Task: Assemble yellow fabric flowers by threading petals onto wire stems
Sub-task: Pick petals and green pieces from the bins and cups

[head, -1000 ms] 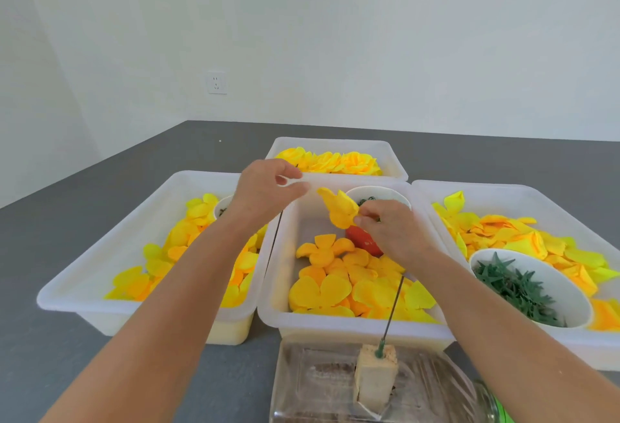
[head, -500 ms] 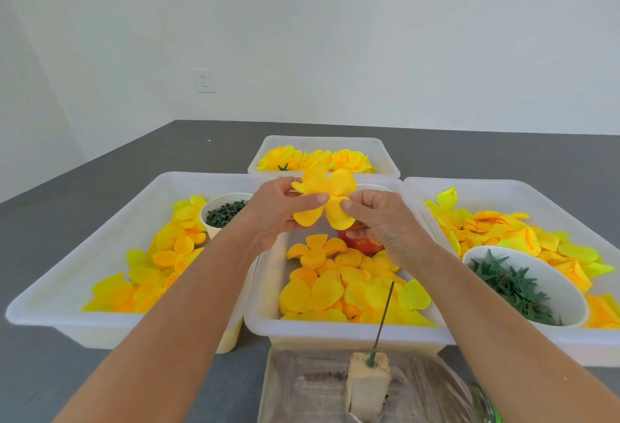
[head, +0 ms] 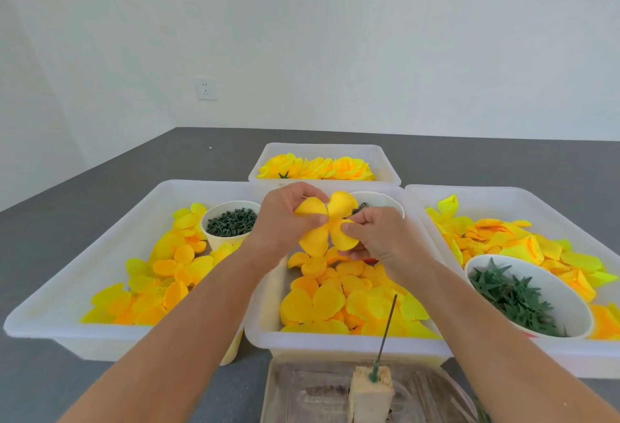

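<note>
Yellow petal piece (head: 327,221) now sits lower, both hands' fingers (head: 320,219) pinching its centre.

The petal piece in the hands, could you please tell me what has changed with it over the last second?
A second ago only the right hand held the yellow petal piece, folded, while the left hand pinched something small and pale. Since then the left hand has taken hold too, and both have spread the piece open above the middle tray. The wire stem stays upright in its block, bare.
</note>
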Motion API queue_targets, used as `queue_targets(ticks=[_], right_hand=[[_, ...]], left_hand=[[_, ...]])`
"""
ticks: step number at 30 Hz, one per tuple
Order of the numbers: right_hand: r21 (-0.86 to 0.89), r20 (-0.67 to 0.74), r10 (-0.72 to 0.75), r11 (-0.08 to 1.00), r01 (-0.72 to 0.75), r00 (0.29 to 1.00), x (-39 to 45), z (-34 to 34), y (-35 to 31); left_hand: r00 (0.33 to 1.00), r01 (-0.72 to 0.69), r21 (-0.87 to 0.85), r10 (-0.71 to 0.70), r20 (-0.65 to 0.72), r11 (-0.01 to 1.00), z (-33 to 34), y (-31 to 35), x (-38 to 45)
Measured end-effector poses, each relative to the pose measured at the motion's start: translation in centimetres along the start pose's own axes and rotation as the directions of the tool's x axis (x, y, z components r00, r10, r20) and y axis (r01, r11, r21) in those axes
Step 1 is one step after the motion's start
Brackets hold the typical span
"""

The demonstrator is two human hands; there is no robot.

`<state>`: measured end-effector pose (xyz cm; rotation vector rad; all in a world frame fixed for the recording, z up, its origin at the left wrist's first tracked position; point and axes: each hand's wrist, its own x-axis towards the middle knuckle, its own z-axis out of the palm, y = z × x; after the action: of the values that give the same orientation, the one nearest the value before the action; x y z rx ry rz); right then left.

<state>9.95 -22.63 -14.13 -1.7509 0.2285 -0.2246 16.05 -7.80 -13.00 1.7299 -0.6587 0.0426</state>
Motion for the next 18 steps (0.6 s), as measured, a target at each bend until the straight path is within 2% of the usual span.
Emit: queue_targets(ticks=[2,3,5,7,8,10,13,18], right_hand=[[0.067,-0.038,0.109,0.992,-0.106,0.993,0.04,-0.16,0.06],[0.106,-0.036,0.120,0.988,-0.115,0.992,0.00,-0.24,0.04],[0.179,-0.027,0.074,0.981,-0.068,0.997,-0.10,-0.36,-0.14],[0.246,0.012,0.018,0.969,-0.021,1.000,-0.21,-0.46,-0.48],[0.273,0.044,0.017,0.962,-0.028,0.999,-0.26,-0.52,-0.63],[0.280,0.097,0.061,0.956,-0.086,0.993,-0.27,-0.67,-0.74],[0.271,0.129,0.135,0.948,-0.166,0.982,-0.38,-0.83,-0.68],[0.201,0.020,0.098,0.974,-0.100,0.995,-0.08,-0.91,-0.53]], left_hand=[[0.997,-0.064,0.117,0.059,0.044,0.991,0.44,-0.07,-0.08],[0.999,-0.046,0.117,0.044,0.021,0.992,0.49,-0.19,0.09],[0.995,0.084,0.010,-0.083,-0.049,0.996,0.30,-0.36,0.46],[0.967,0.239,-0.162,-0.249,-0.050,0.957,-0.06,-0.40,0.53],[0.957,0.271,-0.221,-0.286,-0.039,0.937,-0.18,-0.44,0.49],[0.967,0.221,-0.256,-0.245,-0.064,0.941,-0.36,-0.48,0.43],[0.993,0.069,-0.273,-0.093,-0.076,0.960,-0.45,-0.14,0.23],[0.993,0.043,-0.191,-0.062,-0.098,0.981,-0.13,-0.04,0.04]])
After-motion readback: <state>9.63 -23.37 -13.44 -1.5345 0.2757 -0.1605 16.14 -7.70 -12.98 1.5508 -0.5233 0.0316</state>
